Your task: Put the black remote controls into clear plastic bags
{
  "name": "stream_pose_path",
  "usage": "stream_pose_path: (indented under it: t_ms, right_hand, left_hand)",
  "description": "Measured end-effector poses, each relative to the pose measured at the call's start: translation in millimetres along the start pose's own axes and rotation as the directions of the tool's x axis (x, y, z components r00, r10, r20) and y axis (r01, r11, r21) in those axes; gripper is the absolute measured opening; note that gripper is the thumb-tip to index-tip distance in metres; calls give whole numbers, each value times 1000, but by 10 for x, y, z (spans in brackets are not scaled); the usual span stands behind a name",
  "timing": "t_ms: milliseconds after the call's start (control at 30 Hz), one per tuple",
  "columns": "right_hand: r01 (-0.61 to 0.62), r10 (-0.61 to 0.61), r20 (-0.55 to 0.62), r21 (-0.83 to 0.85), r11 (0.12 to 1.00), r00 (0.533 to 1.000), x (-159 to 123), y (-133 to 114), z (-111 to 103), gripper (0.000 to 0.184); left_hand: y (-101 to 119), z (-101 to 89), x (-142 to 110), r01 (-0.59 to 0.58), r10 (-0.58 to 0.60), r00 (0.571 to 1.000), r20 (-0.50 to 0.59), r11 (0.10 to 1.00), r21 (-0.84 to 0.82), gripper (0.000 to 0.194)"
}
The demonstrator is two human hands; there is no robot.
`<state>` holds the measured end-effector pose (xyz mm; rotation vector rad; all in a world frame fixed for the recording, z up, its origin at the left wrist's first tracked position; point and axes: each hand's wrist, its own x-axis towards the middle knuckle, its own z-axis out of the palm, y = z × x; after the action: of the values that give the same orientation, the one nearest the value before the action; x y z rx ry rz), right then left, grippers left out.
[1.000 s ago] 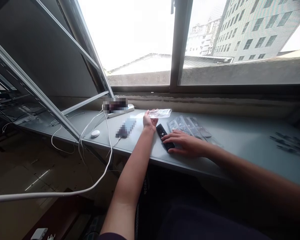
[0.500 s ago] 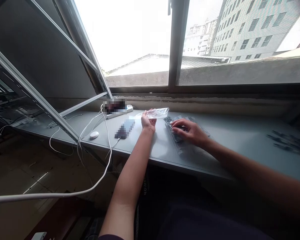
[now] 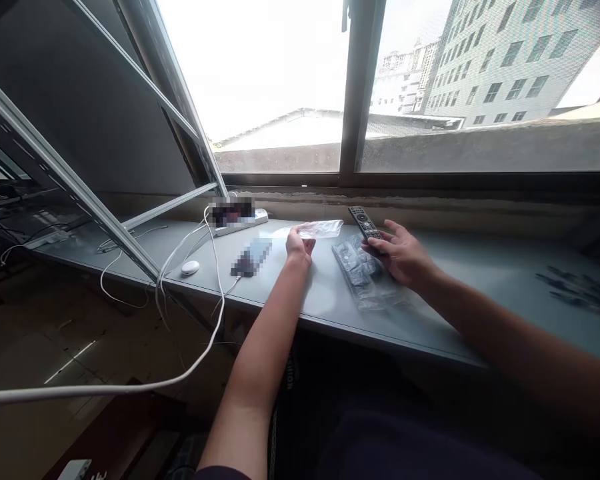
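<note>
My left hand (image 3: 300,245) is closed on a clear plastic bag (image 3: 323,229), held flat just over the table. In my right hand (image 3: 405,253) is a black remote control (image 3: 364,221), gripped by its lower end and tilted with its buttons showing. Under the remote and beside my right hand lies a pile of clear plastic bags (image 3: 363,270) with grey, bulky contents that I cannot make out. My right fingers partly cover the lower end of the remote.
A blurred-out phone-like thing (image 3: 251,257) with a cable and a round white case (image 3: 190,268) lie left. A power strip (image 3: 261,217) stands behind. White cables (image 3: 223,293) hang over the table edge (image 3: 330,323). Several dark slender things (image 3: 580,290) lie far right.
My right hand has lifted the remote control off the pile of bags and tilted it up. My left hand stays nearly still with its plastic bag.
</note>
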<state>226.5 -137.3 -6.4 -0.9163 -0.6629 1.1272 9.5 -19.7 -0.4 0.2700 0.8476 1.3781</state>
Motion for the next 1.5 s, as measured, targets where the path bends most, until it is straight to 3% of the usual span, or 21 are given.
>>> stream_pose_path:
  t_ms: [100,233,367,500,600,767,1067,1300,1500]
  right_hand:
    - [-153,150,42,73,985,988,6,-17,27,56]
    - [-255,241,118,124,959,963,-48,-81,61,25]
    - [-334,299,232,129,934,926,-119,-187,67,21]
    - [-331,290,294,101,938,911,-173,-249,82,20]
    - [-325,273,323,119,938,906,-193,-258,102,8]
    - [-291,256,326,62,955,910,-191,-262,102,27]
    - [-309,256,332,118,944,908,-233,-273,147,33]
    - [-347,306,272,119,930,912,-235,-297,123,12]
    - [-294,261,276,85,952,925,-220,-269,142,28]
  left_hand:
    - [-6,-6,12,-7,7,1000,4,1000,14,21]
    - [-8,-8,15,-1,1,1000,-6,999,32,20]
    - [-11,-8,11,-9,8,1000,20,999,38,21]
    - [-17,-13,12,-1,1,1000,30,1000,25,21]
    - [-25,-24,19,-14,13,999,30,999,36,20]
    - [-34,-36,32,-9,8,999,33,999,38,19]
    - [-37,-37,41,-10,9,1000,16,998,55,19]
    - [-30,-22,25,6,-6,999,34,1000,22,20]
    - [-57,-68,63,-27,24,999,41,998,57,24]
